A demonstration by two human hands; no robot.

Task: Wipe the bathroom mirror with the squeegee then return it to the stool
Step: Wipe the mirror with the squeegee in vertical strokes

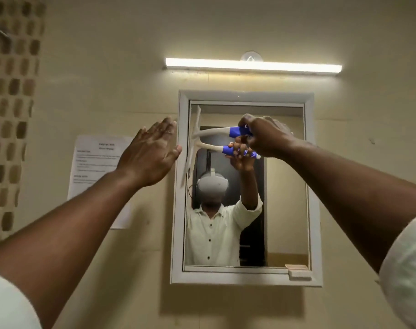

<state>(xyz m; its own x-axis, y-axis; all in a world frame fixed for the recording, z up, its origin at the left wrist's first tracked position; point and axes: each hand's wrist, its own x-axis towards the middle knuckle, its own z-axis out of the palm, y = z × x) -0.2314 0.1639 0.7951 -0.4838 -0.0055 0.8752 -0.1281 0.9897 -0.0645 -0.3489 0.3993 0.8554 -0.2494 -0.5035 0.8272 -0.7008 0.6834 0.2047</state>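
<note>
The bathroom mirror (285, 186) hangs in a white frame on the beige wall. My right hand (266, 136) is shut on the blue grip of a white squeegee (214, 132). Its long blade stands nearly upright against the glass at the mirror's upper left edge. The squeegee and hand are doubled just below by their reflection. My left hand (152, 153) is flat and open, fingers spread, resting on the wall against the frame's left side. The stool is not in view.
A lit tube light (253, 66) runs above the mirror. A printed paper notice (95, 162) is stuck to the wall to the left. Brown mosaic tiles (10, 91) cover the far left. A small pale block (297, 271) sits at the frame's lower right corner.
</note>
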